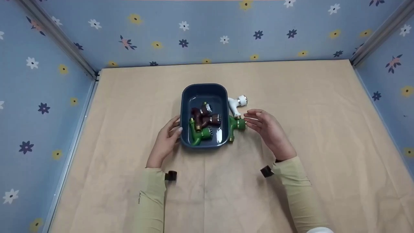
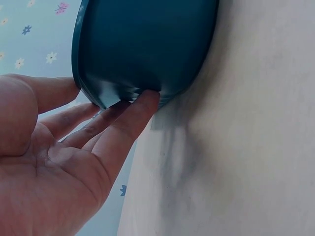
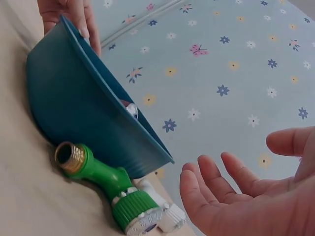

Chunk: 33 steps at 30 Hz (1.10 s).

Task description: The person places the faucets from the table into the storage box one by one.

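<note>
A dark blue plastic tub (image 1: 204, 88) stands mid-table in the head view. Inside lie two maroon taps (image 1: 198, 118) and a green tap (image 1: 198, 134). My left hand (image 1: 166, 140) touches the tub's left side; in the left wrist view its extended fingers (image 2: 130, 115) rest against the outer wall, thumb by the rim. Against the tub's right side lie a white tap (image 1: 233, 105) and a second green tap (image 1: 233, 124), whose threaded brass end shows in the right wrist view. Beside these, my right hand (image 1: 266, 129) is held with fingers spread, nothing in it.
Beige cloth or paper (image 1: 129, 97) covers the table. Blue flowered panels (image 1: 207, 32) stand at the back and both sides, with metal posts at the corners. A white rounded object (image 1: 319, 230) shows at the bottom edge, partly cut off.
</note>
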Each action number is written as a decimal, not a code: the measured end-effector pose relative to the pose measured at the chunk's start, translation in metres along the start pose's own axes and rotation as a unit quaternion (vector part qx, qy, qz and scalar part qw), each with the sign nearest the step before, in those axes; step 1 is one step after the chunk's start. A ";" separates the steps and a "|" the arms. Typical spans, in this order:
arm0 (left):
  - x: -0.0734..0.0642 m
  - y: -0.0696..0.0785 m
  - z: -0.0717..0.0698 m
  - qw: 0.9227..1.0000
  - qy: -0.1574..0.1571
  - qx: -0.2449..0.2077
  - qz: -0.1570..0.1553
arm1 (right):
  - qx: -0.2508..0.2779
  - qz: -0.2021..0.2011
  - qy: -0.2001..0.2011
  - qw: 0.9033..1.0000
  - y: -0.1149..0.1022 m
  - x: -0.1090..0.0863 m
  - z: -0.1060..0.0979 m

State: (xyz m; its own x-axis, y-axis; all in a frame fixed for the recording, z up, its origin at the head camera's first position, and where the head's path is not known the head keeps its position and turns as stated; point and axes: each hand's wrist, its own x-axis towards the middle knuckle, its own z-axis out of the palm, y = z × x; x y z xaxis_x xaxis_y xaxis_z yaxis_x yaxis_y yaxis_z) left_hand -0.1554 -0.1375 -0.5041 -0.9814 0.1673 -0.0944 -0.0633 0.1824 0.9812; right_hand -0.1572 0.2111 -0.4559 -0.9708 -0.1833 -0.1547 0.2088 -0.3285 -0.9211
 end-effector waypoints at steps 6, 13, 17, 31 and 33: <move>0.002 0.000 -0.002 1.000 -0.004 -0.005 0.001 | -0.024 0.003 0.039 0.999 0.001 0.000 -0.011; -0.004 0.020 -0.001 1.000 -0.010 -0.016 -0.015 | -0.044 0.012 0.052 0.998 0.004 0.002 -0.020; -0.007 0.026 0.000 1.000 -0.015 -0.013 -0.011 | -0.051 0.022 0.045 0.997 0.007 0.000 -0.025; 0.001 -0.002 0.000 1.000 -0.002 -0.012 0.007 | -0.058 0.025 0.028 0.998 0.011 0.005 -0.028; 0.001 -0.002 0.000 1.000 -0.001 -0.014 0.007 | -0.065 0.037 0.026 0.997 0.011 0.007 -0.030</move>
State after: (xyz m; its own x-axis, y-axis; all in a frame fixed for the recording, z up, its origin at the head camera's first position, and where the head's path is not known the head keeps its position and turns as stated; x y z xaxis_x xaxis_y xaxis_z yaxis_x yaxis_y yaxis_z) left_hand -0.1563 -0.1374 -0.5065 -0.9819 0.1711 -0.0810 -0.0546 0.1532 0.9867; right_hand -0.1651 0.2338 -0.4779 -0.9589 -0.1528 -0.2391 0.2662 -0.1924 -0.9445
